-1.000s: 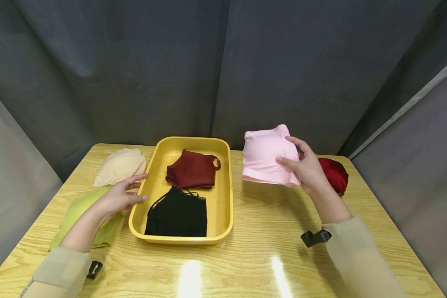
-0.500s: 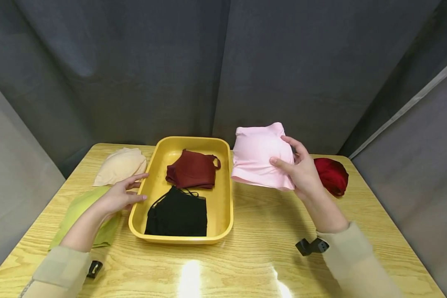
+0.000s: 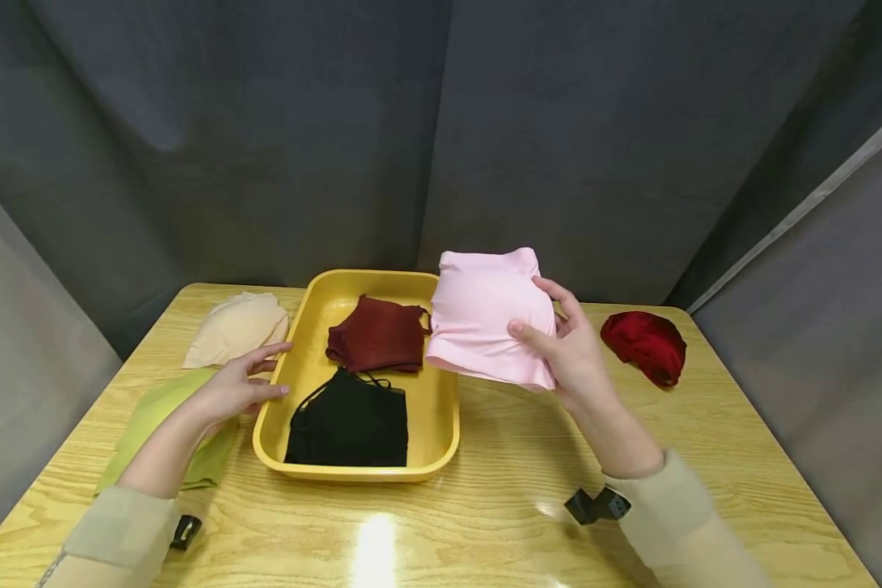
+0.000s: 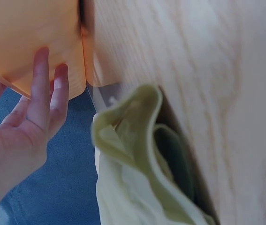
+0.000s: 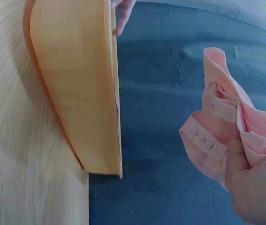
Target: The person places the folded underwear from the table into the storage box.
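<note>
A folded pink bra point(image 3: 485, 318) is in my right hand point(image 3: 569, 347), thumb on the near face and fingers behind. It hangs above the right rim of the yellow tray point(image 3: 448, 425), covering part of that rim. The right wrist view shows its hook-and-eye band point(image 5: 205, 140). My left hand point(image 3: 228, 390) touches the tray's left side, with thumb and index fingertips at the rim and other fingers extended along the outer wall. Inside the tray, a folded dark red bra point(image 3: 378, 333) lies behind a folded black strappy bra top point(image 3: 349, 420).
Left of the tray lie a beige folded bra point(image 3: 238, 327) and a yellow-green garment point(image 3: 154, 416), partly under my left forearm. A shiny red folded garment point(image 3: 645, 345) rests at the table's right. Dark curtains point(image 3: 323, 147) stand behind the wooden table point(image 3: 500, 498).
My right hand has carried the pink bra leftward, from beside the tray to over its right rim. More of the red garment is uncovered. My left hand and the tray stay put.
</note>
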`<state>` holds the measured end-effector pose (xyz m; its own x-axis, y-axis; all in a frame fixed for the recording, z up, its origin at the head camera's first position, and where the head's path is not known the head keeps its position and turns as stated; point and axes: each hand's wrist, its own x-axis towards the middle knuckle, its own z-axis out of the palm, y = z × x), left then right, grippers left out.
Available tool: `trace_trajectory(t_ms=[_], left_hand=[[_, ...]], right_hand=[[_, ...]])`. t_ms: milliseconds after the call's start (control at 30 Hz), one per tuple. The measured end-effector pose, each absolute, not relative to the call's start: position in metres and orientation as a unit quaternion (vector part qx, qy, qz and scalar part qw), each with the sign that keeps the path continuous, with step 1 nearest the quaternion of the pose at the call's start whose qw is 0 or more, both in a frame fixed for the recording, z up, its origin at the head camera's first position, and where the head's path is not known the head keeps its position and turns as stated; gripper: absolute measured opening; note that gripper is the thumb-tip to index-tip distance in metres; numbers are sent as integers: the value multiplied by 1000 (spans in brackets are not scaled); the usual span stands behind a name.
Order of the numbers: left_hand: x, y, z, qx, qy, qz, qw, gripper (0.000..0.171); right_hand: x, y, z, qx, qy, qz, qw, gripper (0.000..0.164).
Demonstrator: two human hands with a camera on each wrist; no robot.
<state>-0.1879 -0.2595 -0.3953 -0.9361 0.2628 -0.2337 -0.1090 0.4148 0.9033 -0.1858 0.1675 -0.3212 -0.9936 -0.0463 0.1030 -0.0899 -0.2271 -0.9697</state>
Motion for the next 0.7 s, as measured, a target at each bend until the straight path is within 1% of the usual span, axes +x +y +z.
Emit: trace_trajectory(t_ms=[200,700], left_hand=[[-188,-260,-396,46,828,532,170,71],[-189,-260,-397,51,822,541,172,72]], right_hand=[[-181,153,-325,49,-606,794,16,69],[-170,112,-344,46,-583,811,-7,67]])
